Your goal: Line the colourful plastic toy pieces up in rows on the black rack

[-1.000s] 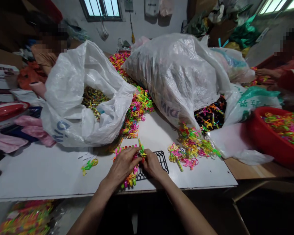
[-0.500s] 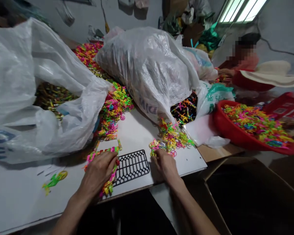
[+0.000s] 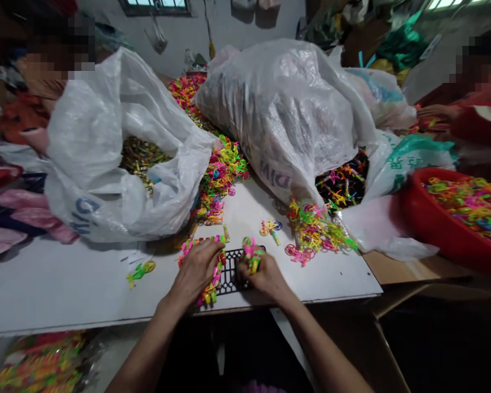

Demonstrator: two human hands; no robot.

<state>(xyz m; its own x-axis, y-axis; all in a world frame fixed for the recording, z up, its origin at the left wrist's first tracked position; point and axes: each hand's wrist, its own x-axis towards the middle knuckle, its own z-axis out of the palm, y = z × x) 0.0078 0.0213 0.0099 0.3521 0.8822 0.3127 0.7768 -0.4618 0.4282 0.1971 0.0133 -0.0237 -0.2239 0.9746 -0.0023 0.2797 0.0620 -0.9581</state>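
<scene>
Black grid lies flat near the front edge of the white board, long axis left-right, between both hands. Right hand pinches a bunch of coloured pieces over its right end. Left hand, fingers together, covers the coloured row at its left end; cannot tell whether it grips.

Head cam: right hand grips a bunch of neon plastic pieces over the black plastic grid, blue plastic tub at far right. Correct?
The head view shows a red plastic tub, not blue. Rest holds: the right hand grips a bunch of neon plastic pieces over the black plastic grid.
</scene>
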